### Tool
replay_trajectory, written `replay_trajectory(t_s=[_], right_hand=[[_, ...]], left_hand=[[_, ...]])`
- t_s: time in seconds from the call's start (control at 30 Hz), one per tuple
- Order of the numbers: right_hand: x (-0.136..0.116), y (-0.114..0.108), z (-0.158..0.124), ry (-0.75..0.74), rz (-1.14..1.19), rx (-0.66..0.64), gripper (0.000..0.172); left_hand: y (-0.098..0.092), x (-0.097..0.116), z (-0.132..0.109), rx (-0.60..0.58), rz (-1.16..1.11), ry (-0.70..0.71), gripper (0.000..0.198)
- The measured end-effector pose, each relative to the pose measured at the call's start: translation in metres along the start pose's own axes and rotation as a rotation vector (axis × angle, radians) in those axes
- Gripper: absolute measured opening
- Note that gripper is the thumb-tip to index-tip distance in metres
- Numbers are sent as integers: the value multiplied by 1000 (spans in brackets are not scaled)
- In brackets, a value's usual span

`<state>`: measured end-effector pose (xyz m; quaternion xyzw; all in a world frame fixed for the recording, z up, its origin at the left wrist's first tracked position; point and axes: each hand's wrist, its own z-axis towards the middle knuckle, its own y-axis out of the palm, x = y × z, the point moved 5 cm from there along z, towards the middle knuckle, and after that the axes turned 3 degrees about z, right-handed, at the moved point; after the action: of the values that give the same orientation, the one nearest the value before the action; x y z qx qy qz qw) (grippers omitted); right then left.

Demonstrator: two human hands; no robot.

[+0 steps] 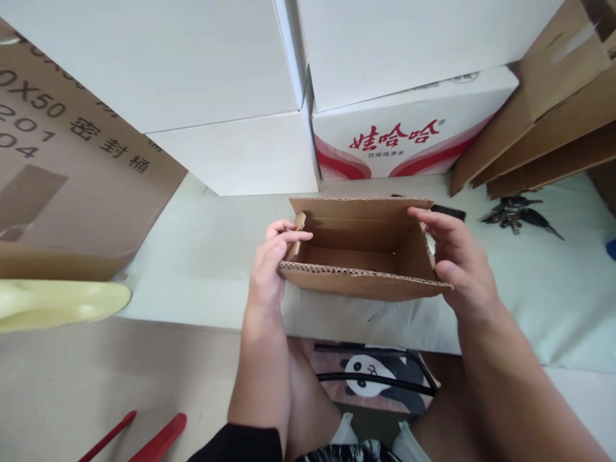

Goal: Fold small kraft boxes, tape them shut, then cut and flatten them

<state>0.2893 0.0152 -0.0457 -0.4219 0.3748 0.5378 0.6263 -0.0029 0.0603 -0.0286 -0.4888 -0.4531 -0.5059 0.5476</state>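
Between my hands stands a small brown cardboard box [366, 282], its top open and its inside bare as far as I can see. My left hand [272, 256] grips the left end, with fingers over the short flap there and the thumb along the near corner. At the right end, my right hand [455, 256] holds the rim, fingers at the far corner and thumb at the near one. The long far flap [360, 208] stands up. Behind the box's right corner a dark flat object [450, 212] is partly hidden.
A bunch of keys [517, 213] lies on the pale green cloth [206, 256]. Behind are white cabinets [202, 64] and a white-and-red carton [404, 135]. Folded cardboard [543, 115] leans at right, a large carton [72, 173] stands left. A yellow object [62, 303] juts in.
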Motion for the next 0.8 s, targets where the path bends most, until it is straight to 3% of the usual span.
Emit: replay_trajectory(t_s=[0.23, 0.43, 0.53, 0.6, 0.73, 0.8], right_hand=[[-2, 1, -7, 22, 0, -149, 69], [-2, 7, -6, 22, -75, -209, 53], [-4, 6, -7, -19, -116, -246, 78], [-7, 6, -7, -63, -129, -270, 88], [-5, 9, -8, -39, -223, -222, 48], [0, 9, -9, -17, -188, -106, 38]], left_hand=[[-3, -1, -1, -191, 79, 50, 58], [-6, -4, -2, -152, 88, 120, 84], [-6, -1, -4, -213, 159, 231, 90], [-6, 0, -4, -213, 217, 262, 79], [-4, -7, 0, -71, 183, 119, 46], [-2, -12, 1, 10, 117, 78, 46]])
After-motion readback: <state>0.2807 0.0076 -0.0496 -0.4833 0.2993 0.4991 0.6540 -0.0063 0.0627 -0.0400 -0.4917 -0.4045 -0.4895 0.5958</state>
